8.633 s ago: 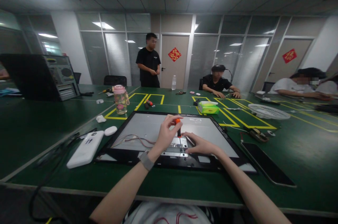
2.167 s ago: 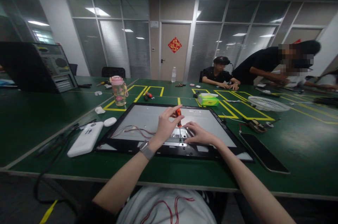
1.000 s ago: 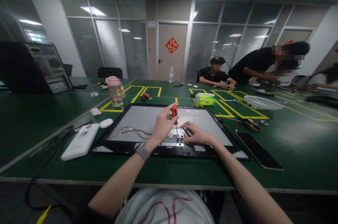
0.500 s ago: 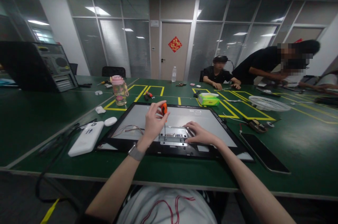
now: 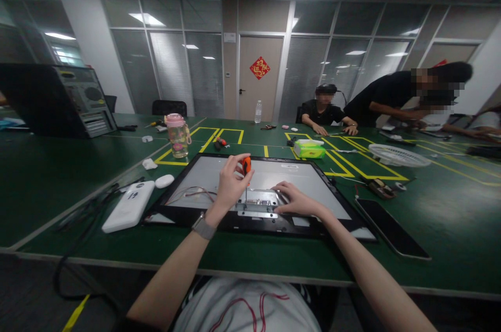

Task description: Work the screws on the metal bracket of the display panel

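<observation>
Green table [image 5: 219, 256]; left hand [image 5: 230, 181] tight around orange screwdriver [image 5: 246, 165], right hand [image 5: 297, 201] loosely spread at metal bracket [image 5: 257, 208]

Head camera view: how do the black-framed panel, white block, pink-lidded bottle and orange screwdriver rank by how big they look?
1. Black-framed panel
2. White block
3. Pink-lidded bottle
4. Orange screwdriver, partly hidden by the left hand

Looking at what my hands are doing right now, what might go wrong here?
The screwdriver in your left hand could slip from the metal bracket and scratch the panel. Your right hand, at the bracket's right end, might get jabbed. The loose wires beside your left hand could snag.
</observation>
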`<action>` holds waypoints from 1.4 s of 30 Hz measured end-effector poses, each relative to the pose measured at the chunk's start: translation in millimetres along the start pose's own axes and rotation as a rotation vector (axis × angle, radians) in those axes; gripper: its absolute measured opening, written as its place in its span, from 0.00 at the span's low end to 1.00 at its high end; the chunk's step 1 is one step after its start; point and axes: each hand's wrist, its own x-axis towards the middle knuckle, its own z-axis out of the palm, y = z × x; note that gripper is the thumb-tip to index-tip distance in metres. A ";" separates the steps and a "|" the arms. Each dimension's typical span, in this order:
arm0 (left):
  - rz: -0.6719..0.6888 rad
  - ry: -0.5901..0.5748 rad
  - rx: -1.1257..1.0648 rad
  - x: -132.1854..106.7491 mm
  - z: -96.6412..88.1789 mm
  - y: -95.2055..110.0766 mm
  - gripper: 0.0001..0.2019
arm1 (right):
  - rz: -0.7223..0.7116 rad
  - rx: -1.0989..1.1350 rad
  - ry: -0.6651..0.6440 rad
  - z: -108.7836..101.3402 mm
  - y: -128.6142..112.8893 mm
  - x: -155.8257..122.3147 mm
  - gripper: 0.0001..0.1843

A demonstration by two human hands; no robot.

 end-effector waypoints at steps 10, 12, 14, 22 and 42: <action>-0.001 -0.040 0.025 -1.5 1.8 1.2 0.19 | 0.000 -0.020 -0.002 1.1 1.2 1.3 0.39; 0.000 -0.039 0.020 -1.7 1.8 1.6 0.19 | 0.000 -0.015 -0.004 0.9 1.2 1.1 0.40; 0.011 -0.034 0.025 -1.8 1.4 1.9 0.19 | -0.004 -0.013 -0.007 0.8 1.3 1.0 0.40; 0.014 0.008 0.009 -0.1 0.1 2.6 0.19 | -0.005 -0.016 -0.005 0.9 1.4 1.0 0.40; -0.216 -0.005 -0.558 11.0 -4.8 -1.3 0.11 | 0.017 -0.005 -0.011 -0.1 -0.5 0.5 0.39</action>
